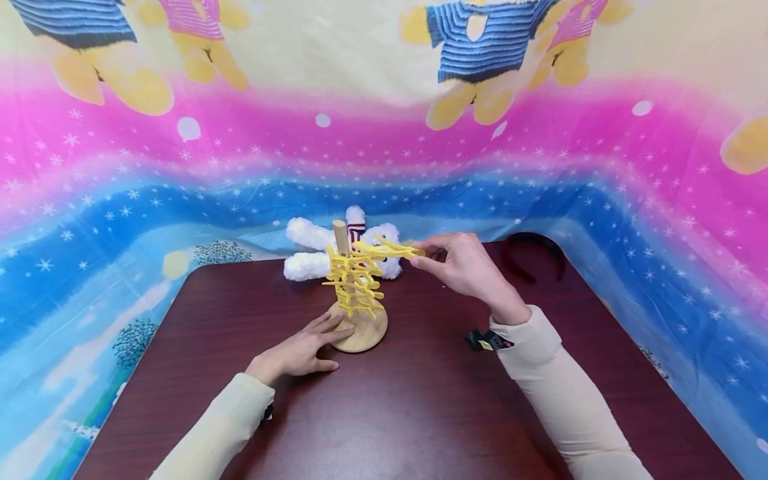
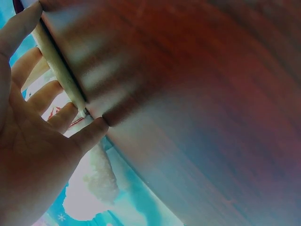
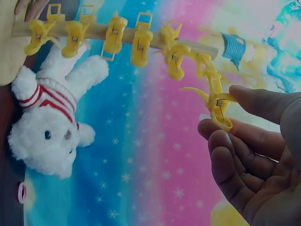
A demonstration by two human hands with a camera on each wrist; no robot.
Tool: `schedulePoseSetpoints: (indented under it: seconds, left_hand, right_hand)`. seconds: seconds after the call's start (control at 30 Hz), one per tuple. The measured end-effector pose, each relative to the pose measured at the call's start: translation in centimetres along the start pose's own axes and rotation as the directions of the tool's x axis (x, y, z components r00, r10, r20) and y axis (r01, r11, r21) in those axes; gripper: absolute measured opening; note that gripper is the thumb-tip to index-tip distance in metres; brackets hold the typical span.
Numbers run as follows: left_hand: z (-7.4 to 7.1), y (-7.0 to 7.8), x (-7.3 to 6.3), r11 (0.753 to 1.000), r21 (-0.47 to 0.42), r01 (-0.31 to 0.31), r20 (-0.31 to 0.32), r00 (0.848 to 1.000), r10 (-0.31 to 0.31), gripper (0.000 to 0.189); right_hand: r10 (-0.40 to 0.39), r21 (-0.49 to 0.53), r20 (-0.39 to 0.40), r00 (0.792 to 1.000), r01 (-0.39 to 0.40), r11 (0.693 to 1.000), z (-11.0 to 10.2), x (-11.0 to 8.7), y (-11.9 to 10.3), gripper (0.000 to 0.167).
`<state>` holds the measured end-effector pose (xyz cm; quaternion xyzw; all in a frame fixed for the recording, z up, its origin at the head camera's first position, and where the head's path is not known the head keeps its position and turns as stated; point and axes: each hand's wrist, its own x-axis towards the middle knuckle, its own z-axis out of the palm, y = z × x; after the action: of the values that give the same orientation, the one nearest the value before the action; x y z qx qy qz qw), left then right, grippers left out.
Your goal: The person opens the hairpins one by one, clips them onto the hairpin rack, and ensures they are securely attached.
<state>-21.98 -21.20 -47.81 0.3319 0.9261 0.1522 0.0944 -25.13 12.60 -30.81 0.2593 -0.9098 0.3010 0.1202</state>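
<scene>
A wooden post (image 1: 341,238) rises from a round wooden base (image 1: 366,337), with several yellow plastic clothespins (image 1: 355,277) clipped along it. My left hand (image 1: 294,352) has its fingers spread, resting on the near left edge of the base and the table. In the left wrist view its fingertips (image 2: 96,129) meet the base's rim. Near the post's top, my right hand (image 1: 459,263) pinches a yellow clothespin (image 3: 217,106) between thumb and fingers. That clothespin's jaws hang slightly apart, and it joins the yellow piece reaching out from the post.
Behind the stand a white plush bear (image 3: 42,136) in a striped sweater lies on the dark wooden table (image 1: 420,407). A dark headband (image 1: 534,257) lies at the back right. A small pink ring (image 3: 22,193) shows near the bear. A printed cloth (image 1: 360,147) surrounds the table.
</scene>
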Motion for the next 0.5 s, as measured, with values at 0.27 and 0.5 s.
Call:
schedulePoseSetpoints:
  seconds: [0.27, 0.5]
  left_hand:
    - [0.0, 0.0, 0.0, 1.0, 0.002, -0.001, 0.002, 1.0, 0.001, 0.072]
    - [0.1, 0.0, 0.0, 1.0, -0.001, 0.004, 0.007, 1.0, -0.004, 0.072]
  right_hand:
    - [-0.071, 0.029, -0.012, 0.997, 0.071, 0.997, 0.8, 0.7, -1.6, 0.023]
    - [-0.098, 0.028, 0.0, 0.995, 0.098, 0.995, 1.9, 1.5, -2.6, 0.02]
